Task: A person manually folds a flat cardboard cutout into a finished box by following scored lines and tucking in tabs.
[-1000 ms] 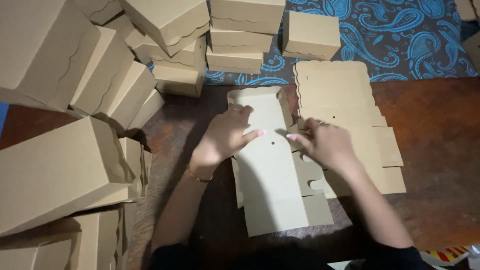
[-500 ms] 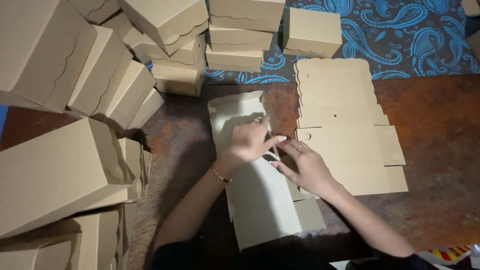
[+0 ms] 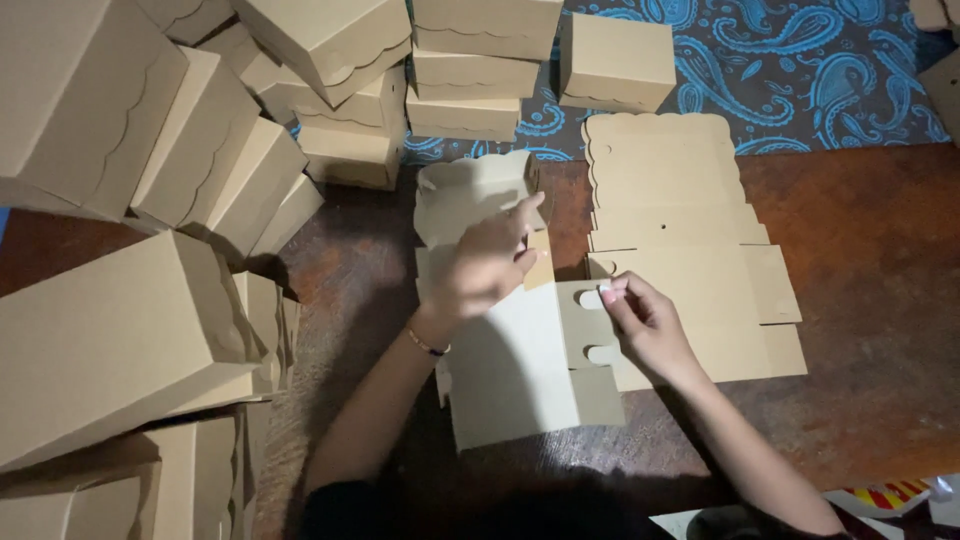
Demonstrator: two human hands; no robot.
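Dark reddish-brown floor (image 3: 860, 300) serves as the work surface, with a blue paisley cloth (image 3: 800, 70) across the far edge. Lighting is dim.

Left hand (image 3: 485, 265) presses on an unfolded brown cardboard box blank (image 3: 510, 370) at the centre, fingers closed over a raised side flap near the scalloped lid panel (image 3: 470, 195), which stands partly folded up. Right hand (image 3: 640, 320) pinches a small locking tab (image 3: 592, 298) on the blank's right side between thumb and fingertips. Both hands are clamped on the blank.

Risks, as judged: the tab is thin, and a hard pull or skewed fold could crease or tear it. The raised lid panel could spring flat if the left hand eases off. The blank overlaps the stack of flat blanks (image 3: 680, 250) just to its right, so a tab could snag on the top sheet.

Packages: assembled plain brown boxes with scalloped lids (image 3: 110, 340) are piled at left, some tilted and leaning on each other; a nudge from the left elbow could topple them. More boxes (image 3: 470, 70) are stacked at the top centre, one (image 3: 615, 60) alone on the cloth. No labels visible on any of them. A red, yellow and white printed wrapper (image 3: 885, 497) lies at the bottom right.
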